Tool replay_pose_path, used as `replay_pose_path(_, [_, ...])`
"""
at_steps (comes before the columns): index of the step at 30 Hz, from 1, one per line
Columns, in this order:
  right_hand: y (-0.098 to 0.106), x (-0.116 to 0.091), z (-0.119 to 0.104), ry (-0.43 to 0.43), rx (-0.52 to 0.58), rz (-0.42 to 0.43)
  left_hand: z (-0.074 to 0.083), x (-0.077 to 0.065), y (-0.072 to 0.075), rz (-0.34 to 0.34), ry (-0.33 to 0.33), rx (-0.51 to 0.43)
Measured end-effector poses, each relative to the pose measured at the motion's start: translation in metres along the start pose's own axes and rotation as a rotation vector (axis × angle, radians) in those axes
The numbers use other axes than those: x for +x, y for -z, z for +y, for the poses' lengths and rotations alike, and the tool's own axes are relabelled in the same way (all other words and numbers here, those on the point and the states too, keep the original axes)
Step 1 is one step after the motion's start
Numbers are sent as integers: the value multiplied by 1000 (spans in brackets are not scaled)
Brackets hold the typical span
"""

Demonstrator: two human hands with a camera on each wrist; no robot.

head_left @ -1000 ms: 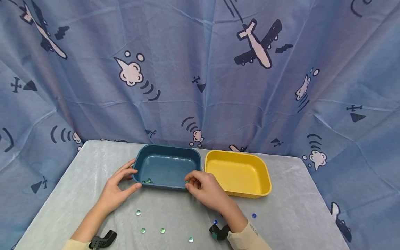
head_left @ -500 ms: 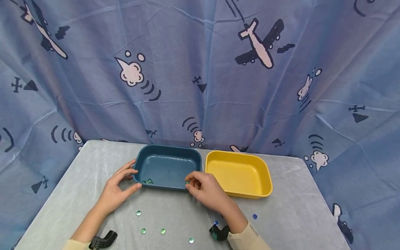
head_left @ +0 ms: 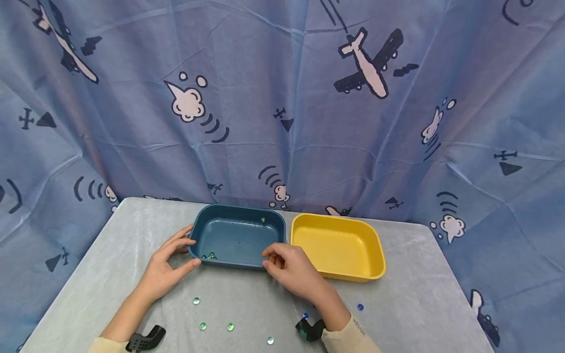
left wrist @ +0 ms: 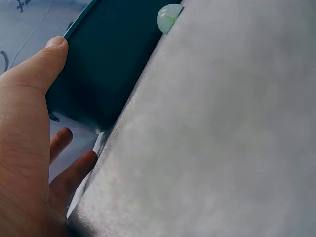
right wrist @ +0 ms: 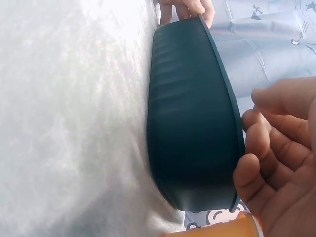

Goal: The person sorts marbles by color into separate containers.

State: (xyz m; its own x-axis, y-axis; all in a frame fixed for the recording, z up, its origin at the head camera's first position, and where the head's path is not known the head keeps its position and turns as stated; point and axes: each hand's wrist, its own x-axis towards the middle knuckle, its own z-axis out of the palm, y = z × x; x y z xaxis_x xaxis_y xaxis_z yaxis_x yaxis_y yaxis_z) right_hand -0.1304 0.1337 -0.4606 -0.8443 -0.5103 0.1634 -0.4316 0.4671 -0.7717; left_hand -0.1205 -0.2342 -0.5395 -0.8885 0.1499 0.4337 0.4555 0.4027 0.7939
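Note:
A dark blue tray (head_left: 238, 240) stands on the grey table, a yellow tray (head_left: 337, 245) touching its right side. My left hand (head_left: 172, 260) grips the blue tray's near left corner, thumb on the front wall (left wrist: 108, 64) and fingers round the side. My right hand (head_left: 271, 260) sits at the near right corner with nothing between its loosely curled fingers (right wrist: 276, 128), the thumb against the tray's outer wall (right wrist: 192, 128). Inside the tray, one green bead (head_left: 263, 220) lies by the far wall and a few green beads (head_left: 207, 255) lie at the near left.
Several green beads (head_left: 202, 325) lie loose on the table in front of the tray, one of them close to the tray's wall (left wrist: 168, 17). Blue beads (head_left: 360, 307) lie near my right wrist. A blue patterned curtain (head_left: 282, 98) hangs behind the table.
The green bead pinched in my right fingers at the tray's near rim is gone from them; a green bead now lies by the tray's far wall. My left hand has stayed put.

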Motion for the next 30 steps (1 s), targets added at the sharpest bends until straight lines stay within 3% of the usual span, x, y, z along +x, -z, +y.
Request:
replay_pose_path(13, [-1,-2,-17,68,-27,-23,-4,0,0,1,1,-5])
replay_pose_path(30, [-20,-11,-44,121,2,-186,-2,1,-1,1,1,-2])
